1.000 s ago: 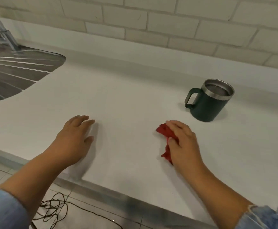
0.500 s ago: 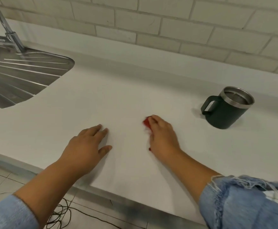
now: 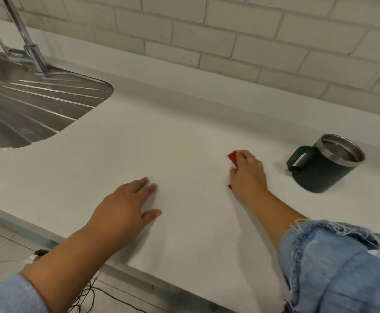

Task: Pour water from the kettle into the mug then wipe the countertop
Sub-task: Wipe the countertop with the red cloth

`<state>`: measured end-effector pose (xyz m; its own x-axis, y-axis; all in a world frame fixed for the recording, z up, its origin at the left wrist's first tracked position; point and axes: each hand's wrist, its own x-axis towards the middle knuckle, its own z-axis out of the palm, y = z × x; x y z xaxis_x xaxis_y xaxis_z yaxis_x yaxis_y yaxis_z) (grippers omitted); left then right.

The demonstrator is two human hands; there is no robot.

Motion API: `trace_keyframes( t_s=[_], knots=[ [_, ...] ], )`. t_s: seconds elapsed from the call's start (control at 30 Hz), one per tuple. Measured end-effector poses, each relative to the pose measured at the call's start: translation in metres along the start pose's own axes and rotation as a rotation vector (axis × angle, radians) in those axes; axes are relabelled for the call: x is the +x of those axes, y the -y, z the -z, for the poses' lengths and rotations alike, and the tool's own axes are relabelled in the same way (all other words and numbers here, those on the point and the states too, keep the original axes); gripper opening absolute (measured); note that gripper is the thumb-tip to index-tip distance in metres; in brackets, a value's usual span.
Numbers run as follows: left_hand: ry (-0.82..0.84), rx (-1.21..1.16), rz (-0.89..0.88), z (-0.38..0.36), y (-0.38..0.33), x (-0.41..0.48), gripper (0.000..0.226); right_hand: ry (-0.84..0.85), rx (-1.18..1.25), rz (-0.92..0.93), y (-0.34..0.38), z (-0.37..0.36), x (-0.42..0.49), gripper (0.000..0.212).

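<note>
A dark green mug (image 3: 320, 172) with a steel rim stands upright on the white countertop (image 3: 173, 136) at the right, handle to the left. My right hand (image 3: 247, 175) presses a red cloth (image 3: 232, 157) flat on the countertop, a little left of the mug; only a corner of the cloth shows past my fingers. My left hand (image 3: 125, 208) rests palm down on the countertop near the front edge, fingers together, holding nothing. No kettle is in view.
A steel sink with a ribbed drainboard (image 3: 30, 111) and a tap (image 3: 28, 41) fills the far left. A tiled wall (image 3: 229, 41) runs behind the countertop. Cables (image 3: 87, 297) lie on the floor below the front edge.
My right hand has slid the red cloth away from me and towards the mug. My left hand stays flat on the countertop. The view has shifted left, showing more of the sink.
</note>
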<state>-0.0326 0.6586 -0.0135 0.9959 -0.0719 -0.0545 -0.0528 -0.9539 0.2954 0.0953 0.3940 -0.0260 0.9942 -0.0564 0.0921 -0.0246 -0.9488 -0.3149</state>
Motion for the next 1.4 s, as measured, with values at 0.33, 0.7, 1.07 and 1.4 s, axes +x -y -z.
trace_keyframes(
  t_s=[0.33,0.7,1.07,1.4],
  knots=[
    [-0.078,-0.088,0.08,0.011,0.022,0.012,0.066,0.226,0.644,0.409,0.071,-0.016,-0.027,0.05],
    [0.073,0.055,0.248,0.021,0.064,0.041,0.086,-0.242,0.564,-0.655,-0.044,0.018,0.138,0.046],
    [0.008,0.062,0.199,0.025,0.062,0.036,0.087,0.007,0.071,0.175,0.037,-0.022,0.145,0.044],
    [0.032,0.061,0.177,0.032,0.064,0.039,0.083,0.44,0.616,0.664,0.14,-0.039,0.012,0.049]
  ],
)
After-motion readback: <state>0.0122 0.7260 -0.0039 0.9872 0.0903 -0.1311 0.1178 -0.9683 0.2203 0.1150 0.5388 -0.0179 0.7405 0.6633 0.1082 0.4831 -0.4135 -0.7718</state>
